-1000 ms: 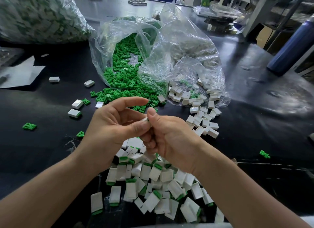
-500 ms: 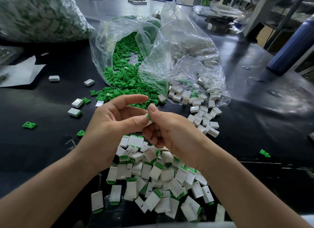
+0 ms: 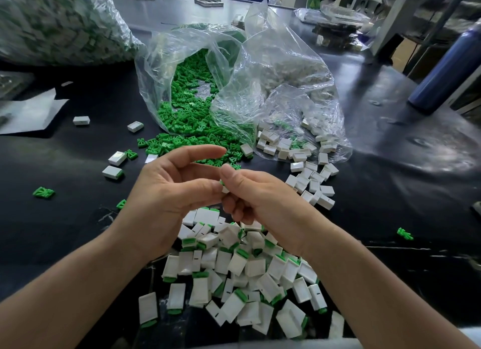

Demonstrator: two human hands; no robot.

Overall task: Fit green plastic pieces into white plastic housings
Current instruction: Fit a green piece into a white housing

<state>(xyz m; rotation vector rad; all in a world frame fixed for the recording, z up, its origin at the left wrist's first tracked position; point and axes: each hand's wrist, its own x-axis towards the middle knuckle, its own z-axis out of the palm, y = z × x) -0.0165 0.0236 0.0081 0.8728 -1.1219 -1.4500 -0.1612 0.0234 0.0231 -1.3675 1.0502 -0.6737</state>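
My left hand (image 3: 169, 190) and my right hand (image 3: 257, 195) meet above the black table. Between their thumbs and fingers they pinch one small white housing with a green piece (image 3: 224, 187); most of it is hidden by the fingers. My left index finger sticks out straight above. Below the hands lies a pile of white housings with green pieces fitted (image 3: 239, 276). Loose green pieces (image 3: 190, 125) spill from a clear bag. Empty white housings (image 3: 309, 182) lie to the right.
A clear bag (image 3: 276, 70) of white housings lies behind the green one, and a big full bag (image 3: 57, 23) at the far left. A blue bottle (image 3: 447, 65) stands at the right. Stray housings (image 3: 112, 171) and green pieces (image 3: 43, 192) dot the left side.
Both hands have stayed together in mid-air on the same small part. A bit of white and green now shows between the thumbs. The view has shifted slightly.
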